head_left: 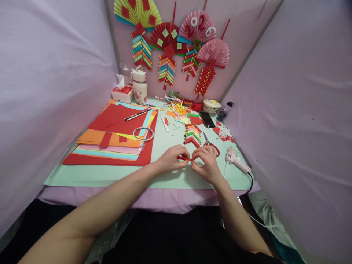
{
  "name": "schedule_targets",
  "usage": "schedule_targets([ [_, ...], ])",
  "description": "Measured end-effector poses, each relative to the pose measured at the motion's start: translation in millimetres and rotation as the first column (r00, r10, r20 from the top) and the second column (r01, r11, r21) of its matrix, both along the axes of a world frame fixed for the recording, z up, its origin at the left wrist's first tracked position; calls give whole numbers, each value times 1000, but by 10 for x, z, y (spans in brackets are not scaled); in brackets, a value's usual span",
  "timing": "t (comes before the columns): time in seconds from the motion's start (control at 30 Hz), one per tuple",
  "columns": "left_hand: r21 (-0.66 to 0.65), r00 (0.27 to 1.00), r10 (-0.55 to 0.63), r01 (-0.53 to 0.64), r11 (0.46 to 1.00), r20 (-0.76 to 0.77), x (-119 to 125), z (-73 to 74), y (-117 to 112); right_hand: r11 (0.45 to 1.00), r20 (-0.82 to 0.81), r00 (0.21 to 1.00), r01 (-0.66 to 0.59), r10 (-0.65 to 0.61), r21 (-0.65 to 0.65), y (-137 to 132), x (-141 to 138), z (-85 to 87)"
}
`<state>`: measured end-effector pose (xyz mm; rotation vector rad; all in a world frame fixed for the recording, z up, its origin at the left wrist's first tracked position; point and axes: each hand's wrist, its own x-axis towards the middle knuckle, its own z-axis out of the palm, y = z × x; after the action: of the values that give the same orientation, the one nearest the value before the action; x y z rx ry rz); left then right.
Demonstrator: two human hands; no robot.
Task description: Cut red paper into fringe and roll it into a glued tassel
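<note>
Close together over the front of the table, my left hand [173,158] and my right hand [206,163] both pinch a narrow red paper strip [182,158]. Its ends are partly hidden by my fingers. Just beyond them lies a string of small rolled-paper firecrackers [192,134] in red, green, yellow and pink. Red-handled scissors [206,140] rest right behind my right hand, which covers part of their handles. To the right, a white glue gun [237,160] lies on its side with its cord running off the table edge.
Stacked coloured paper [110,119] at left bears a utility knife [137,114] and a silver ring [143,134]. Paper scraps [178,109], a phone [207,120] and a lidded bowl [211,105] sit farther back, near a bottle [140,88] and tissue box [122,94]. Paper fans [165,36] hang behind.
</note>
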<state>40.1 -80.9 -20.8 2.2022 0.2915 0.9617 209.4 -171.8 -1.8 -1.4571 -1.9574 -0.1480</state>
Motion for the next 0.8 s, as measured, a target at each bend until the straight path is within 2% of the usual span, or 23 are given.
schedule_targets([
  [0.3, 40, 999, 29, -28, 999, -22, -4, 17, 23, 998, -1, 1000, 29, -29, 64, -1, 11, -46],
  [0.8, 89, 1000, -7, 7, 996, 1, -9, 27, 18, 999, -2, 1000, 19, -19, 32, -13, 18, -37],
])
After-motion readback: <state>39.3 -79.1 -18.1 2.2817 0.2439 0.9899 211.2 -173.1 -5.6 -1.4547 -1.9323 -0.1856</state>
